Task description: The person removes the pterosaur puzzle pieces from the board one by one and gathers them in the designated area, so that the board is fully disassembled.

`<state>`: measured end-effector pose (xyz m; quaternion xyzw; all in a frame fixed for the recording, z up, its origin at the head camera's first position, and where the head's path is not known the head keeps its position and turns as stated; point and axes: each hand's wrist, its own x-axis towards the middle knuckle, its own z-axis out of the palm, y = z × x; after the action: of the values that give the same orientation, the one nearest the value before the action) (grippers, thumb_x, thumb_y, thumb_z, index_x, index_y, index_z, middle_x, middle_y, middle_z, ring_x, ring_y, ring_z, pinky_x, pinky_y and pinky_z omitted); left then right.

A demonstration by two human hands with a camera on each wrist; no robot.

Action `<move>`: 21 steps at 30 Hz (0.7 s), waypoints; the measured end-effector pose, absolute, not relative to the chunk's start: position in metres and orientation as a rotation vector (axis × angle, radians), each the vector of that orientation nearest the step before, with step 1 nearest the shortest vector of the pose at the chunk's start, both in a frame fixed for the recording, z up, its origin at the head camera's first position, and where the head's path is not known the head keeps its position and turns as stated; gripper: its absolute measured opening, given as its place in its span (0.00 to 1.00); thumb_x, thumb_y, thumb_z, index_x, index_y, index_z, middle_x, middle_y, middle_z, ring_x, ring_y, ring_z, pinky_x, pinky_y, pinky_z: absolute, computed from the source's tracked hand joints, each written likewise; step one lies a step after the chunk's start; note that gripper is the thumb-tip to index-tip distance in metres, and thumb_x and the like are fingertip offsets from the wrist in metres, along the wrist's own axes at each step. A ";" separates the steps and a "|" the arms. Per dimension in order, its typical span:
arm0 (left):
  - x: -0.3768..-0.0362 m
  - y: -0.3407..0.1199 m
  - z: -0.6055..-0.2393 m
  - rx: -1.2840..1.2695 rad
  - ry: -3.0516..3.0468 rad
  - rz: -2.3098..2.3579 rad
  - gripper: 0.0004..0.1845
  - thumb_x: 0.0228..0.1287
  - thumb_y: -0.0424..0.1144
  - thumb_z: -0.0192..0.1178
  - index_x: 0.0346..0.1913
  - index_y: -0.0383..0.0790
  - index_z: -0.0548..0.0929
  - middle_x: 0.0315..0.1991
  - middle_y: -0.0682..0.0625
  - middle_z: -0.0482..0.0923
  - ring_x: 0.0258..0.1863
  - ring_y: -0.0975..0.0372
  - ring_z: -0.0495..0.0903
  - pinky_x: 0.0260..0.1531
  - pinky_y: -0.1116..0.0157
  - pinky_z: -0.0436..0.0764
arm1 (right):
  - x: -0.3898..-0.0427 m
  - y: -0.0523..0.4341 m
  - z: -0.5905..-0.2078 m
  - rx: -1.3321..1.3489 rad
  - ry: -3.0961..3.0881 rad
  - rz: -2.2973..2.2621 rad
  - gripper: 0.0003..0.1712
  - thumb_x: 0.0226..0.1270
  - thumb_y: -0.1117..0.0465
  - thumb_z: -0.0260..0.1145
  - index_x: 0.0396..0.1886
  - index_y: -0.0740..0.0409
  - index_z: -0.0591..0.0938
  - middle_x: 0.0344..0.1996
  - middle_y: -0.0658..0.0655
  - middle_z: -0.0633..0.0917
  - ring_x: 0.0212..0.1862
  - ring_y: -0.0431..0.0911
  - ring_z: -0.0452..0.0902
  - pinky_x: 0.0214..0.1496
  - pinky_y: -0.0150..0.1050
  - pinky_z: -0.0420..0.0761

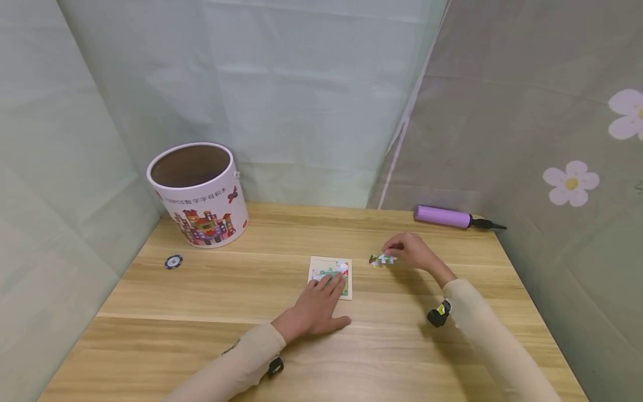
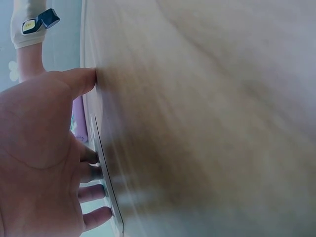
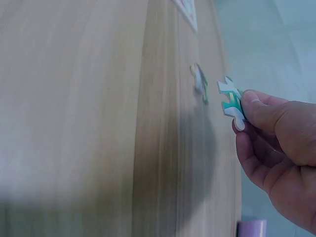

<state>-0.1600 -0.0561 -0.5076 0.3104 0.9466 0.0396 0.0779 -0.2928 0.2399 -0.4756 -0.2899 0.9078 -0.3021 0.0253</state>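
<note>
A small square jigsaw puzzle board (image 1: 331,262) with a pale frame and a colourful, partly filled picture lies mid-table. My left hand (image 1: 318,307) rests on it with fingers spread and straight, the thumb on the wood nearer me; the fingertips cover part of the picture. To the board's right, my right hand (image 1: 409,250) pinches a green and white jigsaw piece (image 3: 232,104) between thumb and fingers, held above the table. Another jigsaw piece (image 3: 199,83) lies on the wood just beside it.
A large white printed bucket (image 1: 203,212) stands at the back left. Before it lies a dark round chip (image 1: 173,262). A purple hand pump (image 1: 442,216) with a black nozzle lies along the back right edge. Curtains (image 1: 311,111) hang close behind the table and at both sides.
</note>
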 end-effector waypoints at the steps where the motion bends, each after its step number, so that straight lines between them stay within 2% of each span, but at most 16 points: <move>1: -0.160 -0.056 -0.508 0.935 2.841 0.118 0.48 0.72 0.70 0.46 0.81 0.37 0.55 0.82 0.43 0.51 0.79 0.49 0.56 0.73 0.46 0.63 | -0.293 0.242 -0.476 -0.894 2.808 -0.933 0.04 0.64 0.66 0.73 0.37 0.61 0.91 0.36 0.57 0.91 0.33 0.39 0.81 0.38 0.33 0.81; 5: -0.160 -0.057 -0.511 0.946 2.860 0.109 0.48 0.72 0.71 0.45 0.81 0.38 0.55 0.82 0.43 0.51 0.78 0.49 0.57 0.73 0.47 0.64 | -0.293 0.246 -0.479 -0.883 2.807 -0.940 0.04 0.64 0.67 0.73 0.37 0.62 0.91 0.35 0.57 0.91 0.31 0.38 0.80 0.35 0.32 0.80; 12: -0.159 -0.057 -0.509 0.955 2.855 0.121 0.48 0.72 0.69 0.47 0.81 0.37 0.56 0.82 0.43 0.52 0.78 0.49 0.58 0.72 0.47 0.64 | -0.291 0.251 -0.488 -0.835 2.832 -0.925 0.03 0.63 0.67 0.74 0.36 0.60 0.91 0.34 0.55 0.91 0.31 0.38 0.80 0.36 0.33 0.80; 21: -0.159 -0.057 -0.506 0.937 2.849 0.115 0.48 0.72 0.70 0.46 0.81 0.38 0.55 0.82 0.44 0.52 0.78 0.50 0.57 0.72 0.47 0.64 | -0.292 0.251 -0.497 -0.828 2.850 -0.899 0.03 0.65 0.66 0.73 0.36 0.61 0.91 0.35 0.56 0.91 0.38 0.46 0.86 0.45 0.44 0.86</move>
<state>-0.1589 -0.0573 -0.5061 0.3114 0.9469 0.0381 0.0703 -0.2923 0.2508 -0.4966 -0.2671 0.9188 -0.2899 0.0204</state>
